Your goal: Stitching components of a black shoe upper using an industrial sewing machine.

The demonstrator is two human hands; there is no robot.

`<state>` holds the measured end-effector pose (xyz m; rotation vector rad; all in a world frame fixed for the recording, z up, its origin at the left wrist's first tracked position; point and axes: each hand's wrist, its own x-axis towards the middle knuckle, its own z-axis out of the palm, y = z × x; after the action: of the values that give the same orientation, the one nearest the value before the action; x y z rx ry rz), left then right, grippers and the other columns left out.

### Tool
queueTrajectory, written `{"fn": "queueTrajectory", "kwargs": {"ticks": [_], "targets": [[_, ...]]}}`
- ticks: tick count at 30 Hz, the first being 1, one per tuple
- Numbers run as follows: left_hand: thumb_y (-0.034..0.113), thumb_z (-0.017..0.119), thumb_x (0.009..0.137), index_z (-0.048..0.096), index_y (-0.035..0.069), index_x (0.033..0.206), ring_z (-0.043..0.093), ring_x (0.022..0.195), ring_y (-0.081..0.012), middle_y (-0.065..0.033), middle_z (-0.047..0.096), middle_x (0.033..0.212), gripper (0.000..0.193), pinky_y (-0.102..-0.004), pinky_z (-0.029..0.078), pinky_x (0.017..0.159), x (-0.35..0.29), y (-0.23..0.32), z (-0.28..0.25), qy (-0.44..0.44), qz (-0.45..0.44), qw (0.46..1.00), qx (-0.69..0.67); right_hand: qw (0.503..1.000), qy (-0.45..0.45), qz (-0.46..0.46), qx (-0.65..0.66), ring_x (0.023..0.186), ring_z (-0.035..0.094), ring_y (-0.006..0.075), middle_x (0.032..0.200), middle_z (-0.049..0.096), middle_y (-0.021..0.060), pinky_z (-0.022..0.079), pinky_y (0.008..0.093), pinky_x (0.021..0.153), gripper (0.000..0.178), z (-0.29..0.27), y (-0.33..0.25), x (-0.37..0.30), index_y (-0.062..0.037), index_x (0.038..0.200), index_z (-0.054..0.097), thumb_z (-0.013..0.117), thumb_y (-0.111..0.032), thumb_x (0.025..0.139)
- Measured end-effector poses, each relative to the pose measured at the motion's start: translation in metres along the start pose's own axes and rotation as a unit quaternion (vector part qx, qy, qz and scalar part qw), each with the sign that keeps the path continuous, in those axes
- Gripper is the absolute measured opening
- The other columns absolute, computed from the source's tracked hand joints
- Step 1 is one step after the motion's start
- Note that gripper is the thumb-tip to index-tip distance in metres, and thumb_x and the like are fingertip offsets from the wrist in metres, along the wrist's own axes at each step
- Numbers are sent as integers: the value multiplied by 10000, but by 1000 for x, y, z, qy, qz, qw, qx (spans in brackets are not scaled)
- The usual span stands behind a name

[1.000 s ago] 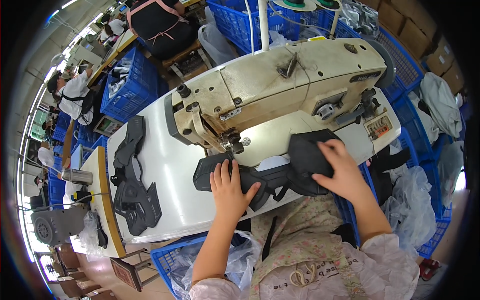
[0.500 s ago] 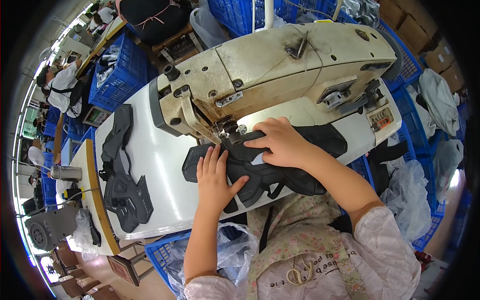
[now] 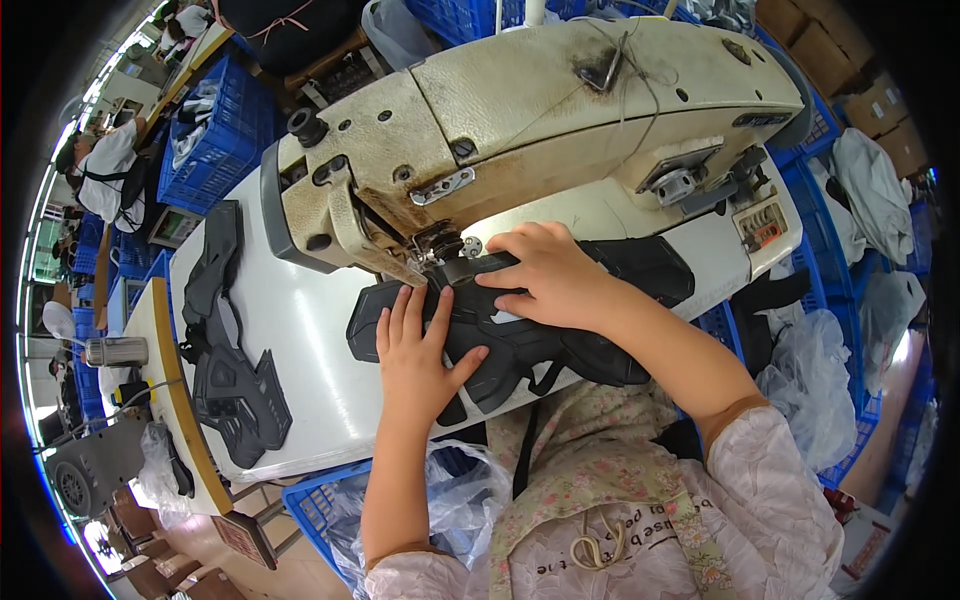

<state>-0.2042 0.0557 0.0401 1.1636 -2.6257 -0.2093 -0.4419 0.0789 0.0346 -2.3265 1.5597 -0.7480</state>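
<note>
A cream sewing machine (image 3: pixel 560 110) spans the white table, its needle area (image 3: pixel 445 258) low over a black padded fabric piece (image 3: pixel 500 345) with several shaped panels. My left hand (image 3: pixel 418 355) lies on that piece with its fingers spread, fingertips just left of the presser foot. My right hand (image 3: pixel 550 275) is on the piece's other side, fingers bent and thumb tucked below, gripping a raised part beside the presser foot. The palm hides part of what it holds. A second black padded piece (image 3: pixel 240 370) lies on the table to the left.
A blue crate (image 3: pixel 310 505) with clear plastic bags sits below the table's front edge. More blue crates (image 3: pixel 215 135) stand at the far left and along the right, with a clear bag (image 3: pixel 815 390). A wood-edged bench (image 3: pixel 190 400) adjoins the left side. Other people work far left.
The view has shifted slightly, so the machine looks nearer. Both hands stay on the black padded piece beside the presser foot; my left fingertips are a little closer together.
</note>
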Motion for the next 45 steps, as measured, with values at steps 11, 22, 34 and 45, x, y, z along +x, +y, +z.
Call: {"fn": "queueTrajectory", "kwargs": {"ticks": [11,22,34,45], "targets": [[517,733,749,527,115,1392,409,1345,-364,-194,486,1395,786,-543,280,1111,-1,-1,0,-5,-2,1000,7,999,17,10,-40,1112,521,246,1180,577,3,392,449,940,288,4,-3,4,-213,1035,741,761,-217,748],[513,736,746,547,115,1376,414,1339,-373,-199,489,1393,769,-542,275,1113,1,-1,0,-3,-1,1000,1,999,-15,0,-49,1080,534,245,1151,589,14,427,424,876,286,-1,-10,10,-219,1030,749,750,-190,746],[501,748,726,525,127,1402,369,1380,-366,-201,460,1428,804,-520,251,1139,0,-2,-2,-28,-23,999,-9,995,-15,-26,-92,1066,545,233,1132,594,18,445,403,864,308,-3,-9,6,-250,1054,755,702,-152,766],[539,743,720,470,1,1401,409,1352,-352,-197,485,1408,910,-511,272,1133,0,-2,3,-14,-23,1000,6,998,2,-49,-42,1132,549,246,1197,610,60,446,406,890,289,4,-10,0,-170,1038,755,681,-119,763]]}}
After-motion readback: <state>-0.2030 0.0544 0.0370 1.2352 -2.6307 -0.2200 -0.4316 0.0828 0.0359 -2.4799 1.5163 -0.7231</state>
